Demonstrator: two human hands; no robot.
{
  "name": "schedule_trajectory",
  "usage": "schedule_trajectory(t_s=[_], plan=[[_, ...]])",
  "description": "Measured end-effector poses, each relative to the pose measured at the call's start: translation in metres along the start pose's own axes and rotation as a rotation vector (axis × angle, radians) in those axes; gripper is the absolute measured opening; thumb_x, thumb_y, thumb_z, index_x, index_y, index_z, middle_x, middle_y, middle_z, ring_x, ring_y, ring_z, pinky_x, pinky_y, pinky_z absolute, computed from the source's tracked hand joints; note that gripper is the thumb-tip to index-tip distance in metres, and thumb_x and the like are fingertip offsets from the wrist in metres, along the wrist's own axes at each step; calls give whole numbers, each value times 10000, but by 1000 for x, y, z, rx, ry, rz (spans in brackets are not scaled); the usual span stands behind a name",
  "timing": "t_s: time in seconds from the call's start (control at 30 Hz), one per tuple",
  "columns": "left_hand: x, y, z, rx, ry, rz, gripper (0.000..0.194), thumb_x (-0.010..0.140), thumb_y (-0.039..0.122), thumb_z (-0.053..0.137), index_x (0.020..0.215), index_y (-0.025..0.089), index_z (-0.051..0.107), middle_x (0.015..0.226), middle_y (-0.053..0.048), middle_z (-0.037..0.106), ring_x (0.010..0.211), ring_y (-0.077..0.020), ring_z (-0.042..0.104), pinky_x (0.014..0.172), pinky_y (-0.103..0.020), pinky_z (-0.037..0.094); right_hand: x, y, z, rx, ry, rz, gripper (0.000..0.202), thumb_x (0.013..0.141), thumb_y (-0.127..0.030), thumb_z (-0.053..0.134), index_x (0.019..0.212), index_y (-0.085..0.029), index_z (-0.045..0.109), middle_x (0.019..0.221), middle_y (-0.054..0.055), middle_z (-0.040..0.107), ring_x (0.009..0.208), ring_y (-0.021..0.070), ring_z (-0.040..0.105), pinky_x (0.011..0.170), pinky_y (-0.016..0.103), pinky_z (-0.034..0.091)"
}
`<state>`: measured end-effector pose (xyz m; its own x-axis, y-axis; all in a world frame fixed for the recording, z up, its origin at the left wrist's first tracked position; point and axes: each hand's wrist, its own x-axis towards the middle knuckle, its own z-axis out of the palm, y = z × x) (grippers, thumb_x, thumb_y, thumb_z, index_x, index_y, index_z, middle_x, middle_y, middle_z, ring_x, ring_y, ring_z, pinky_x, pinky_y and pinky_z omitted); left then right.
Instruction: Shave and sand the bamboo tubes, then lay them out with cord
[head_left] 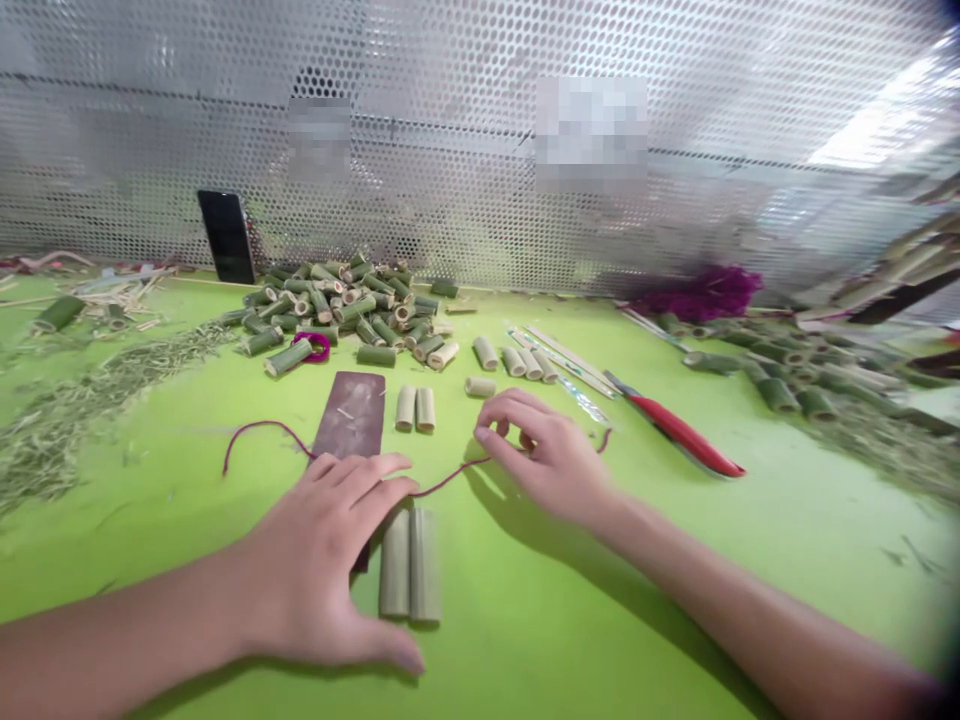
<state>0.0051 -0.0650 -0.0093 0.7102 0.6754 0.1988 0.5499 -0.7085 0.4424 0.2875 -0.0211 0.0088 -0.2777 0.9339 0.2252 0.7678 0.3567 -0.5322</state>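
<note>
My left hand (322,550) lies palm down with fingers spread, over a dark red-brown sheet that looks like sandpaper (349,410) and beside two long split bamboo pieces (410,565). A thin dark red cord (454,475) runs under its fingertips and on beneath my right hand (544,450). The right thumb and index fingertips meet in a pinch just above the cord. Anything between them is too small to make out. A short peeled bamboo piece (480,387) lies just beyond those fingers, and two more short bamboo pieces (415,409) stand side by side between the hands.
A pile of cut green bamboo tubes (352,305) sits at the back, near a leaning phone (226,238). A red-handled knife (675,425) lies to the right. Bamboo shavings (112,390) cover the left, with more bamboo tubes (787,375) far right. Perforated metal sheeting (465,210) closes the back.
</note>
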Motion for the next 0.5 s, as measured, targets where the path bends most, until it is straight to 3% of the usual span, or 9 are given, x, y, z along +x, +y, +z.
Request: schedule_trajectory(t_s=[0.03,0.1,0.13,0.2,0.27,0.37,0.5], plan=[[1,-2,-3,-23,76,46,868,811,849,621,1396,211,570,1416,-166,626,1214,-397,637,1017,-638,525,0,1,0,-5,3,-9,264,991,-393,509,890,-223,682,1048,100,703,928,252,667,718,367,556],[3,-8,-11,-68,279,139,489,996,638,504,1243,234,623,1218,-105,699,1057,-286,681,902,-490,586,1,3,-1,-29,22,-25,270,992,-401,513,895,-221,690,1092,116,702,1031,289,665,847,432,573],[5,-12,-16,-78,376,174,318,1044,482,461,1152,237,633,1104,-74,710,983,-240,683,853,-427,591,1,5,-2,-45,38,-34,277,992,-406,514,897,-220,695,1123,122,700,1060,299,662,897,462,568],[10,-23,-24,-59,510,218,182,1033,234,447,1019,234,629,936,-26,691,884,-182,673,792,-340,584,2,7,-3,-74,72,-56,286,992,-413,513,904,-218,703,1181,129,690,1080,304,661,941,493,560],[14,-34,-28,-21,534,208,184,1008,145,481,953,220,640,876,-6,679,835,-154,664,748,-291,568,1,8,-4,-93,80,-80,285,992,-409,513,911,-217,706,1205,132,683,1076,300,665,929,492,570],[18,-46,-27,29,482,181,178,1008,150,528,915,192,674,882,-13,696,829,-149,657,733,-289,540,0,7,-7,-121,60,-121,288,997,-403,501,911,-220,706,1202,136,683,1097,305,667,918,489,583],[18,-47,-22,74,421,245,235,1008,156,528,829,182,678,803,-2,719,736,-142,625,716,-324,477,0,6,-10,-167,45,-149,292,1005,-396,483,932,-219,705,1230,140,677,1152,319,656,926,505,591]])
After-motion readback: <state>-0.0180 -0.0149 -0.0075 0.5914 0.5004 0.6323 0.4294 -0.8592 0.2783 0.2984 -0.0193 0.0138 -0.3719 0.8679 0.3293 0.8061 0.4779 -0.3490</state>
